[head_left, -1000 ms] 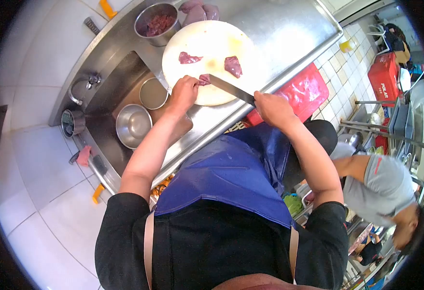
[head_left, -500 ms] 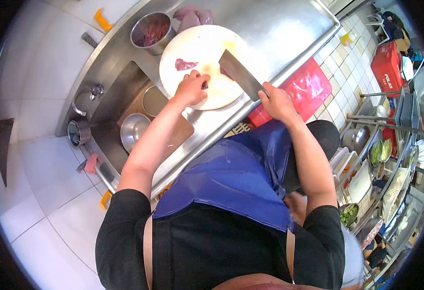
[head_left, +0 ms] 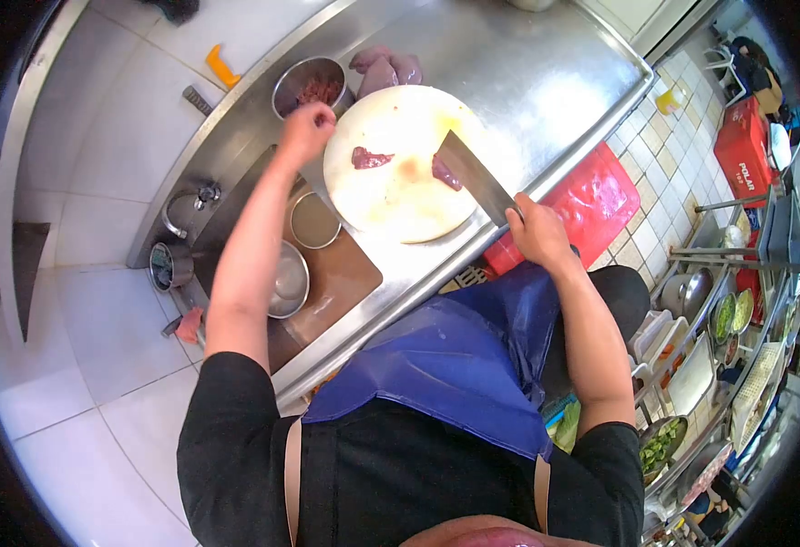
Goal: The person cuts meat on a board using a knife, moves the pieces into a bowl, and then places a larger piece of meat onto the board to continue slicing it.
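Stainless steel forms the whole counter (head_left: 546, 73), smooth and dully shining, with a raised lip along its front edge and a sunken sink (head_left: 236, 201) let into its left part. A round white cutting board (head_left: 391, 210), stained yellowish at the middle, lies close to that front edge.

The person's right hand (head_left: 537, 232) is wrapped tight round the handle of a broad cleaver (head_left: 473, 173). Its flat grey blade slants over the board's right side. One dark red meat piece (head_left: 442, 171) lies at the blade's left edge, touching it. A second piece (head_left: 370, 158) lies apart, nearer the board's left side.

The left hand (head_left: 307, 128) hangs at the near rim of a round steel bowl (head_left: 282, 91) of chopped red meat, which stands just beyond the board's far left edge. Its fingers are curled in, and whether they grip anything cannot be told. Pale pink raw meat (head_left: 386, 68) is heaped just behind the board, beside the bowl.

The left forearm crosses over the sink, where two round metal bowls (head_left: 315, 220) (head_left: 289, 278) sit side by side, with a curved tap (head_left: 186, 205) at its far side. Plain steel sheet spreads from the board to the counter's far right corner. Below the front edge a glossy red bag (head_left: 591, 196) rests on the tiled floor, near the person's blue apron (head_left: 455, 356).
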